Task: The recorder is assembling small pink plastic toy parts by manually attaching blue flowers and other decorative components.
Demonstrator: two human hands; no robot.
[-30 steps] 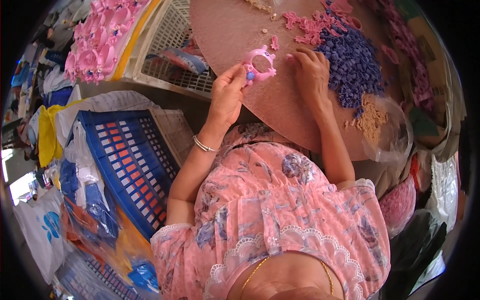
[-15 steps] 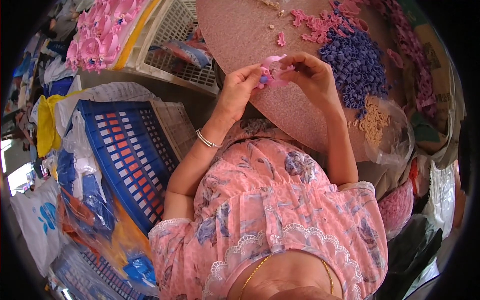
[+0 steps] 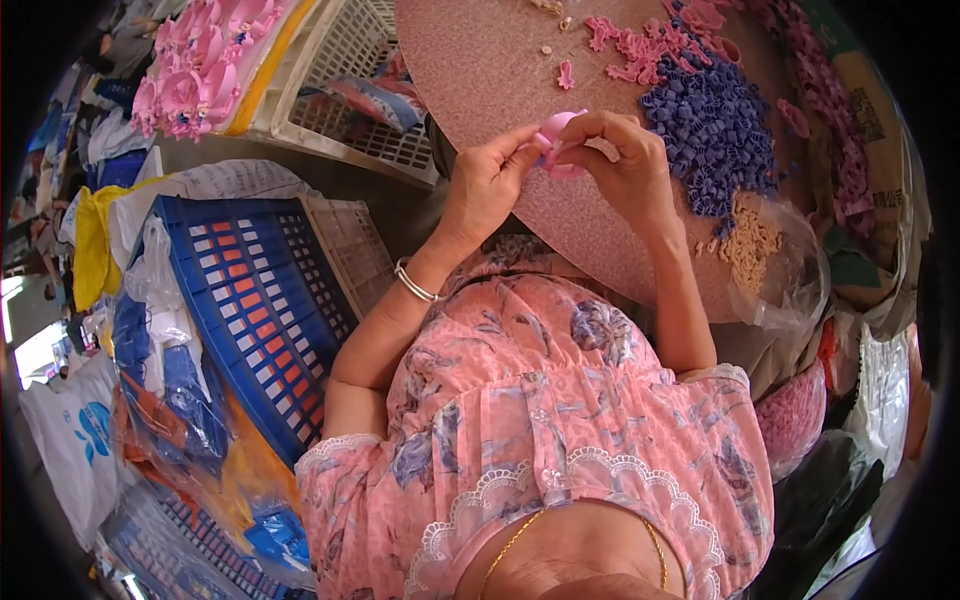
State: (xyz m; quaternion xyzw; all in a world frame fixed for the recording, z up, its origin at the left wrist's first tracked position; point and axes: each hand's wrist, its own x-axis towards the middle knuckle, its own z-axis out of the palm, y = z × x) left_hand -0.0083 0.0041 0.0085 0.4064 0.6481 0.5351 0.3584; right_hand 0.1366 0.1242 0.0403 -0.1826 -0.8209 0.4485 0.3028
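Between my two hands, above the near edge of the round table (image 3: pixel 590 215), is a curved pink plastic piece (image 3: pixel 559 130) with a bit of blue on it. My left hand (image 3: pixel 487 185) pinches its left side with thumb and forefinger. On its right side, the bent fingers of my right hand (image 3: pixel 625 165) close on the same piece. My fingers hide much of it. To the right of my right hand lies a heap of small blue plastic parts (image 3: pixel 710 135). A small pink figure-shaped part (image 3: pixel 566 74) lies just beyond my hands.
Pink parts (image 3: pixel 640 50) lie behind the blue heap; beige parts (image 3: pixel 752 245) spill by a clear bag (image 3: pixel 800 270). At the far left, a tray of pink pieces (image 3: pixel 200 75) rests by a white plastic crate (image 3: pixel 345 150). A blue slatted basket (image 3: pixel 250 300) stands left of my arm.
The pink piece has turned, and its open curve shows less. My right fingers have come in closer over it, and my left hand has shifted slightly to the right.
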